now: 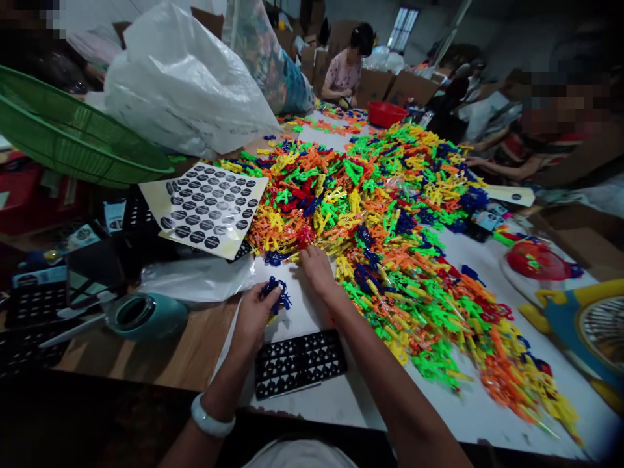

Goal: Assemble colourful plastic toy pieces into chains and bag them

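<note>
My left hand (254, 313) is closed around a small cluster of dark blue plastic pieces (277, 296), held over the white table sheet. A bit of yellow shows beneath that cluster. My right hand (316, 268) reaches to the near edge of a big heap of colourful plastic pieces (361, 201); its fingers are at a red piece (305, 237), and whether they grip it is hard to make out. Between my forearms lies a black tray with rows of holes (301, 364).
Left of the heap lies a sheet of black oval stickers (209, 207), near a clear plastic bag (195, 279) and a teal jar (146, 316). A green basket (73, 136) and white sack (190, 84) stand behind. A fan (595, 325) is at right. Other people sit around the table.
</note>
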Demonstrator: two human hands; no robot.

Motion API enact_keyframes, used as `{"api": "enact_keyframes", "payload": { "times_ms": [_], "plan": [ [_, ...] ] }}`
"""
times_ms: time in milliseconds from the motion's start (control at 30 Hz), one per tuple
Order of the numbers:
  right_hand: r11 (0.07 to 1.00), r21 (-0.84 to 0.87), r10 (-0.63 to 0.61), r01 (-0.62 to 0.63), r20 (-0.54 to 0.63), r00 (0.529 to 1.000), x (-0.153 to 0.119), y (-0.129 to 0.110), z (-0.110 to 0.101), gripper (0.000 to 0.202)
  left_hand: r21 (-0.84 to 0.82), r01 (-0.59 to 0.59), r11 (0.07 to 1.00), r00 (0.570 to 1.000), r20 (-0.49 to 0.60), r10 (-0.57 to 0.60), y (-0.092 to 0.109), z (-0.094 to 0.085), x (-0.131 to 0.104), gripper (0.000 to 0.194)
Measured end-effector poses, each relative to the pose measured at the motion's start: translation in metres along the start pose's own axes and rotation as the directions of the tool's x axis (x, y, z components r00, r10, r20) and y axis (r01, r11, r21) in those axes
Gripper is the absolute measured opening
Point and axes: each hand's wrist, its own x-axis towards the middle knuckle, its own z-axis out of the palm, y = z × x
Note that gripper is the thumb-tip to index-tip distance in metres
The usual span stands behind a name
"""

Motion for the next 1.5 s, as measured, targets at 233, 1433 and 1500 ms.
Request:
{"api": "enact_keyframes", "payload": {
  "times_ms": [233, 1433, 1500],
  "plan": [
    [0.483, 0.828, 0.165, -0.286, 0.234, 0.958, -0.091, -0.031, -0.018, 0.017, -0.12, -0.044, 0.992, 0.998, -0.059, 0.038, 0.001, 0.002, -0.005, 0.045],
    [0.675, 0.686, 0.617, -0.272, -0.323, 0.717, -0.134, 0.039, -0.063, 0.028, 0.29, -0.324, 0.9, 0.927, 0.287, 0.241, 0.0, 0.068, -0.003, 0.033],
    [0.846, 0.44, 0.523, -0.302, -0.577, 0.627, -0.136, 0.059, -0.076, 0.029, 0.548, -0.503, 0.668, 0.863, 0.363, 0.351, -0.003, 0.091, 0.008, 0.04]
  ]
}}
